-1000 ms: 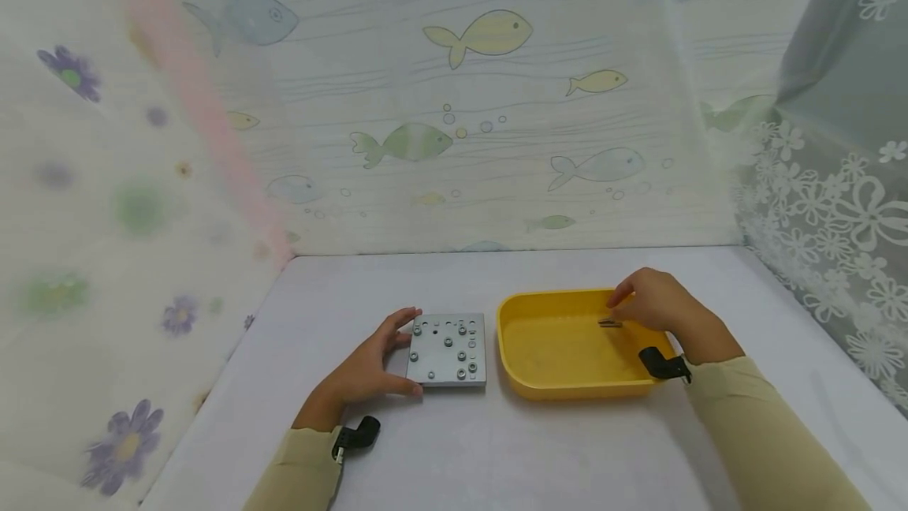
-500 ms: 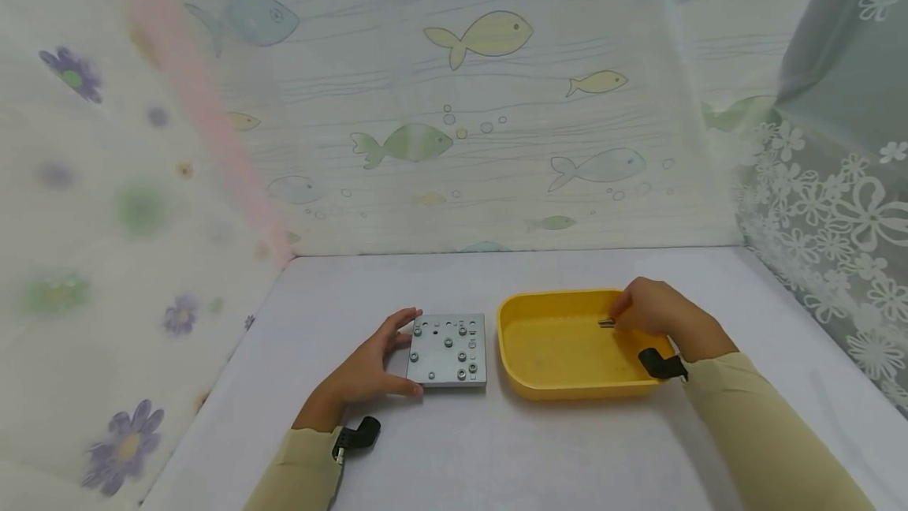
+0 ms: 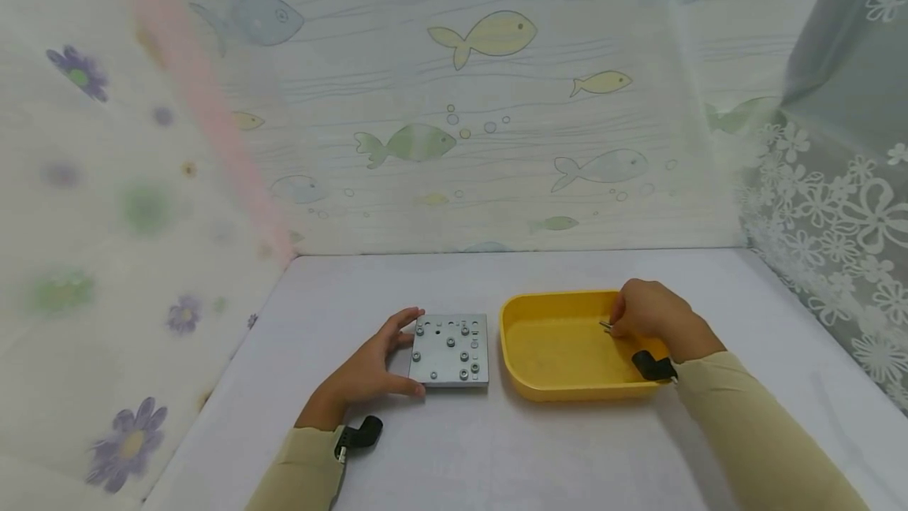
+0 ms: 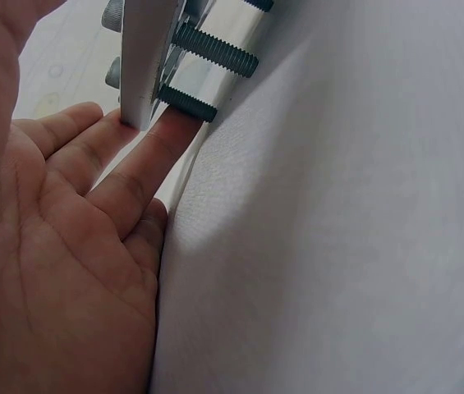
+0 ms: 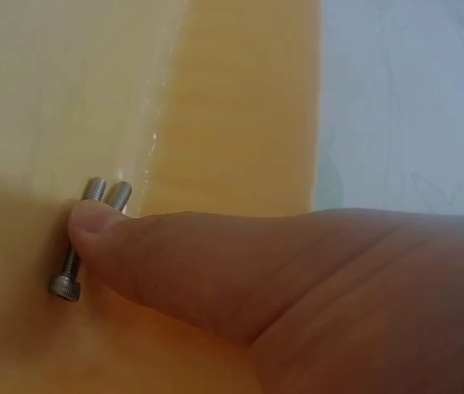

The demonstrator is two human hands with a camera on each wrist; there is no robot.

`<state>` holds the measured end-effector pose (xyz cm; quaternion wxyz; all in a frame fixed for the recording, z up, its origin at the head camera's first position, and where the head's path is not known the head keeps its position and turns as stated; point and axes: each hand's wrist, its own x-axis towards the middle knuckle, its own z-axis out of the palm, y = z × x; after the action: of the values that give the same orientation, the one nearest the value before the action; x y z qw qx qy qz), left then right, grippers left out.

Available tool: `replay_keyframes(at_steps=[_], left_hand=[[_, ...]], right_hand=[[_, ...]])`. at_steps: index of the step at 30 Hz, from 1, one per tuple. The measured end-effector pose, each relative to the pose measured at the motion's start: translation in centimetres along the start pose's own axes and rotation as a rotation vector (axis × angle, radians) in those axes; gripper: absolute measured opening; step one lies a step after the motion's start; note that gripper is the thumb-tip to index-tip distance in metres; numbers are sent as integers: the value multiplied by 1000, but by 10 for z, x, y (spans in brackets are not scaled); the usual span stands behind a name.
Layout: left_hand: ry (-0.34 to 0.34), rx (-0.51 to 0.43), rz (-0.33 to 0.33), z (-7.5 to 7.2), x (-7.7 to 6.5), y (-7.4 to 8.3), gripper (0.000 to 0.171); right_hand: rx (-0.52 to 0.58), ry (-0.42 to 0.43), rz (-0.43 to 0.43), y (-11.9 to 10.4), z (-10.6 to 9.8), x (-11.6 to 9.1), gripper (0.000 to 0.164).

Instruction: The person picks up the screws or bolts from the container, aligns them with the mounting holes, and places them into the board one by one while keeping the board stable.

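A square metal plate point(image 3: 441, 363) stands left of centre in the head view, with several socket head screws in its face. My left hand point(image 3: 365, 373) holds it by its left side, thumb at the near corner and forefinger at the far one. Threaded screw shanks point(image 4: 215, 51) stick out under the plate in the left wrist view, with fingertips right at its edge. Inside the yellow tray point(image 3: 553, 391), my right hand point(image 3: 651, 312) pinches two socket head screws point(image 5: 66, 286), its thumb across their shanks. My other right fingers are mostly hidden.
The tray sits just right of the plate, with a narrow gap between them. Both stand on a white table point(image 3: 454, 456). Printed curtains point(image 3: 496, 140) hang along the back and both sides.
My right hand has come down and slightly left onto the screws in the tray, and the screws have turned a little. The left hand and the plate have stayed put.
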<state>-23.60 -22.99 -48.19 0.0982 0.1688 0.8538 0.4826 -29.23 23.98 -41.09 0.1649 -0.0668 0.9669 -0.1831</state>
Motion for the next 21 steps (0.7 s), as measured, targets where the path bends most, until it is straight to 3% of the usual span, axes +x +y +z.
replay_keyframes(at_steps=[21], left_hand=[[6, 14, -9, 0, 1, 0, 124]], right_hand=[[-84, -38, -1, -8, 2, -3, 18]])
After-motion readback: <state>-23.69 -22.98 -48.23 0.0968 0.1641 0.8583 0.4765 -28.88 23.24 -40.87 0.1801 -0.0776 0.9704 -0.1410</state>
